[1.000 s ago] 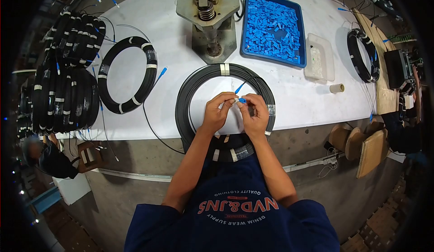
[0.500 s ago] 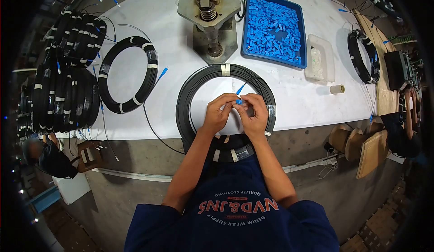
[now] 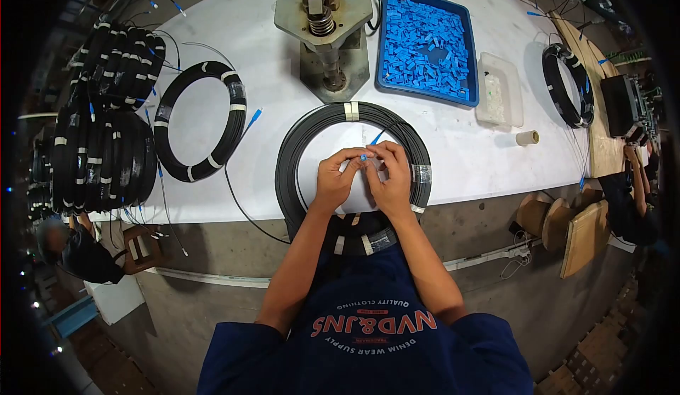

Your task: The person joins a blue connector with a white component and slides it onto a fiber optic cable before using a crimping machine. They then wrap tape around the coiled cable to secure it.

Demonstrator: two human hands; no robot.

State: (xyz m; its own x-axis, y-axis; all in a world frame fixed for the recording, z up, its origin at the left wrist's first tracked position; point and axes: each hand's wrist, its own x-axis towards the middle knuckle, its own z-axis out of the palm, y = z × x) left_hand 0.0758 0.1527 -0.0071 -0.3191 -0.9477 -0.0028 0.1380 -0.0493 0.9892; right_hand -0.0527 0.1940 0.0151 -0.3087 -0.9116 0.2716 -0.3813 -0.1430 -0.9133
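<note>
Connector (image 3: 363,157), small and blue, sits pinched at the fingertips of a person's left hand (image 3: 333,182) and right hand (image 3: 389,182), which meet near the middle of the near edge of a white tabletop (image 3: 265,62). Both hands have thumb and forefinger drawn nearly together on the piece, the finer detail of the grip too small to make out. Beneath them lies a large black cable coil (image 3: 287,161); just beyond the fingertips, a blue-tipped cable end (image 3: 376,138) shows within its ring. A steel press (image 3: 328,23) stands beyond the coil, toward the far edge. To its right, a blue tray (image 3: 432,97) holds a heap of blue pieces (image 3: 425,34), with a translucent tub (image 3: 499,94) beside it and a cardboard tube (image 3: 527,138) nearer the right edge. A taped coil (image 3: 161,136) lies toward the left edge, near stacked coils (image 3: 113,147).
</note>
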